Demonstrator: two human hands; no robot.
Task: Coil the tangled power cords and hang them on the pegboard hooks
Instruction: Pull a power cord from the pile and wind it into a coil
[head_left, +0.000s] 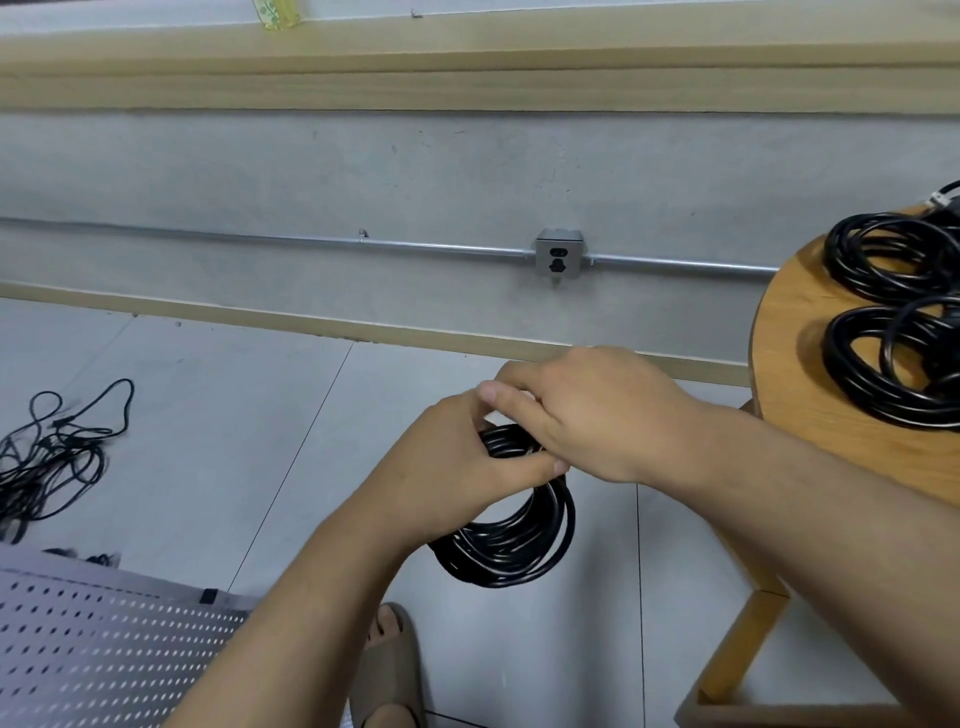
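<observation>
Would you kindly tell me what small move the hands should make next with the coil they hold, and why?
Probably secure the top of the coil first: the left hand and right hand both grip its upper loops while the rest hangs free, so it might spring loose before reaching the pegboard.

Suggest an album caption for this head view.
Left hand and right hand grip a coiled cord; two coils lie on the table, a tangle on the floor.
</observation>
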